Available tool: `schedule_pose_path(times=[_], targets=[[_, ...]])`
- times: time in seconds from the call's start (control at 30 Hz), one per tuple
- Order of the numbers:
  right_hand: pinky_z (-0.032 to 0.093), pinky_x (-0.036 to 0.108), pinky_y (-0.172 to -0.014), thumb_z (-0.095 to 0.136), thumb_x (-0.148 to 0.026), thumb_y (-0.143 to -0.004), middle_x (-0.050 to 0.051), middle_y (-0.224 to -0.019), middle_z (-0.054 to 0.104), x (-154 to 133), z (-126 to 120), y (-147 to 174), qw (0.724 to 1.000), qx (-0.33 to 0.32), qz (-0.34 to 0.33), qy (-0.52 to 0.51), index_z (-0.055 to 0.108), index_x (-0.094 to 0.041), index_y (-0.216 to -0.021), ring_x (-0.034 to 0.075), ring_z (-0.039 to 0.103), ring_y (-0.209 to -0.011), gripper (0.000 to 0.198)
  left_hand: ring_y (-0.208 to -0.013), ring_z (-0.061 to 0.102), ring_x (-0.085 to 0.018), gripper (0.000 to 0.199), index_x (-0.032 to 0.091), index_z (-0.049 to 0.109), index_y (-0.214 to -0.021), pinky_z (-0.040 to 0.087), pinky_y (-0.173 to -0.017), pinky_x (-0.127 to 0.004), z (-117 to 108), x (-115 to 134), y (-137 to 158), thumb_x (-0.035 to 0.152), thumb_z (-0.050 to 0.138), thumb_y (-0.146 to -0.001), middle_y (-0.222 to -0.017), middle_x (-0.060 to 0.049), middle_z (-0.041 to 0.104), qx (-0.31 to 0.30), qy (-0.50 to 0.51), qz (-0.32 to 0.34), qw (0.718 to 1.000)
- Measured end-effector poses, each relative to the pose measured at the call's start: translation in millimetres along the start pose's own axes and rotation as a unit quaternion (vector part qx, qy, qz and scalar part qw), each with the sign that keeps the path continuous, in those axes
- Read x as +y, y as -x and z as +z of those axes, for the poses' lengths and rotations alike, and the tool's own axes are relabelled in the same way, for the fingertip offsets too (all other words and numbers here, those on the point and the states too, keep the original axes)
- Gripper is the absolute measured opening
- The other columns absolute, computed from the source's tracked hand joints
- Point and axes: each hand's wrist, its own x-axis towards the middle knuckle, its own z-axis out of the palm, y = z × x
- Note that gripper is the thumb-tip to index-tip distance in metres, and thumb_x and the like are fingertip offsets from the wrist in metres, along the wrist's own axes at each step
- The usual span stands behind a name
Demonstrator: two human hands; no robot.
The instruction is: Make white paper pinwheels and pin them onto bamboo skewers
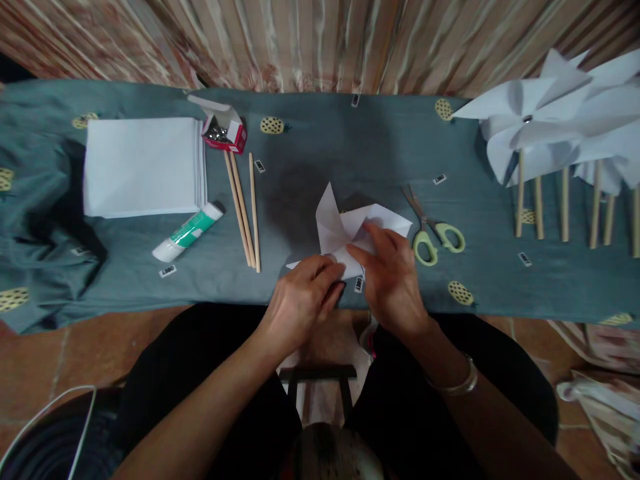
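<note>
A white paper pinwheel [331,223], partly folded with one pointed blade sticking up, lies at the near edge of the cloth-covered table. My left hand [305,290] is closed on its near left side, thumb and fingers pinching the paper. From the right, my right hand [393,277] grips the pinwheel, with its fingertips pressed on the folds near the centre. Both hands hide part of the near side. Just right of the right hand lie open scissors [427,227] with light green handles.
To the left are a stack of white paper [143,167], a glue stick [187,232], several wooden sticks [254,213] and an opened red box [225,133] of small metal pieces. Several finished pinwheels [530,120] on sticks overlap at the right. A striped curtain [300,47] hangs behind the table.
</note>
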Motion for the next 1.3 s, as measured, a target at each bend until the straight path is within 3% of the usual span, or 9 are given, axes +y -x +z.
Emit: schedule_pose_path(times=[0.17, 0.3, 0.47, 0.6, 0.77, 0.93, 1.03, 1.17, 1.3], targets=[[0.044, 0.054, -0.103, 0.045, -0.008, -0.089, 0.006, -0.141, 0.050, 0, -2, -2, 1.000, 0.005, 0.001, -0.027, 0.065, -0.029, -0.119, 0.033, 0.047, -0.128, 0.042, -0.091, 0.068, -0.019, 0.023, 0.015, 0.062, -0.112, 0.059, -0.079, -0.031, 1, -2, 1, 0.016, 0.059, -0.089, -0.102, -0.009, 0.068, -0.019, -0.007, -0.016, 1.000], [0.046, 0.049, -0.105, 0.042, -0.008, -0.089, 0.005, -0.140, 0.053, 4, -18, -6, 0.997, 0.003, -0.016, -0.078, 0.064, -0.029, -0.122, 0.027, 0.051, -0.126, 0.045, -0.091, 0.068, -0.020, 0.026, 0.016, 0.061, -0.114, 0.059, -0.080, -0.033, -1, -1, -1, 0.017, 0.059, -0.089, -0.102, -0.009, 0.067, -0.033, -0.018, -0.030, 0.999], [0.043, 0.053, -0.107, 0.043, -0.014, -0.091, 0.012, -0.136, 0.059, 26, -35, -22, 0.996, 0.065, 0.029, -0.046, 0.056, -0.020, -0.133, 0.029, 0.053, -0.128, 0.044, -0.088, 0.067, -0.020, 0.033, 0.016, 0.059, -0.120, 0.058, -0.077, -0.033, -3, 0, 0, 0.016, 0.060, -0.087, -0.100, -0.008, 0.067, -0.035, -0.031, -0.030, 0.998], [0.042, 0.055, -0.106, 0.045, -0.018, -0.090, 0.018, -0.141, 0.055, 41, -31, -38, 0.999, 0.013, 0.031, -0.018, 0.043, -0.012, -0.143, 0.033, 0.052, -0.129, 0.054, -0.086, 0.064, -0.022, 0.038, 0.013, 0.057, -0.123, 0.057, -0.076, -0.035, -3, -1, 0, 0.013, 0.059, -0.086, -0.095, -0.009, 0.067, -0.035, -0.038, -0.017, 0.999], [0.048, 0.054, -0.099, 0.049, -0.020, -0.088, 0.015, -0.121, 0.069, 41, -28, -47, 0.998, -0.012, 0.051, -0.031, 0.051, -0.013, -0.138, 0.032, 0.065, -0.110, 0.051, -0.085, 0.061, -0.023, 0.038, 0.011, 0.060, -0.123, 0.055, -0.076, -0.038, -10, -7, -2, 0.010, 0.056, -0.085, -0.089, -0.009, 0.068, -0.030, -0.061, -0.005, 0.998], [0.056, 0.041, -0.082, 0.056, -0.022, -0.084, 0.009, -0.097, 0.077, 29, -41, -33, 0.985, -0.010, 0.152, -0.085, 0.062, -0.014, -0.127, 0.026, 0.072, -0.088, 0.044, -0.088, 0.059, -0.024, 0.035, 0.009, 0.064, -0.117, 0.053, -0.080, -0.040, -23, -24, -6, 0.006, 0.052, -0.084, -0.089, -0.010, 0.070, 0.013, -0.076, -0.017, 0.997], [0.056, 0.035, -0.072, 0.057, -0.024, -0.083, 0.008, -0.085, 0.077, 16, -47, -13, 0.977, -0.034, 0.175, -0.120, 0.062, -0.010, -0.126, 0.023, 0.072, -0.076, 0.045, -0.097, 0.058, -0.026, 0.034, 0.010, 0.065, -0.115, 0.052, -0.087, -0.043, -29, -33, -9, 0.006, 0.052, -0.083, -0.100, -0.011, 0.070, 0.048, -0.101, -0.018, 0.994], [0.053, 0.032, -0.058, 0.058, -0.028, -0.085, 0.005, -0.074, 0.075, 3, -56, 12, 0.981, -0.052, 0.170, -0.083, 0.059, -0.011, -0.128, 0.019, 0.066, -0.056, 0.047, -0.104, 0.058, -0.024, 0.027, 0.016, 0.064, -0.113, 0.050, -0.092, -0.043, -31, -25, -5, 0.013, 0.054, -0.088, -0.110, -0.009, 0.069, 0.105, -0.084, 0.011, 0.991], [0.055, 0.034, -0.069, 0.054, -0.025, -0.090, 0.006, -0.087, 0.076, 0, -64, 19, 0.994, -0.008, 0.095, -0.050, 0.067, -0.019, -0.116, 0.022, 0.071, -0.074, 0.030, -0.092, 0.060, -0.020, 0.015, 0.016, 0.065, -0.100, 0.054, -0.080, -0.036, -22, -1, 9, 0.026, 0.064, -0.088, -0.095, -0.007, 0.069, 0.052, -0.005, 0.079, 0.996]])
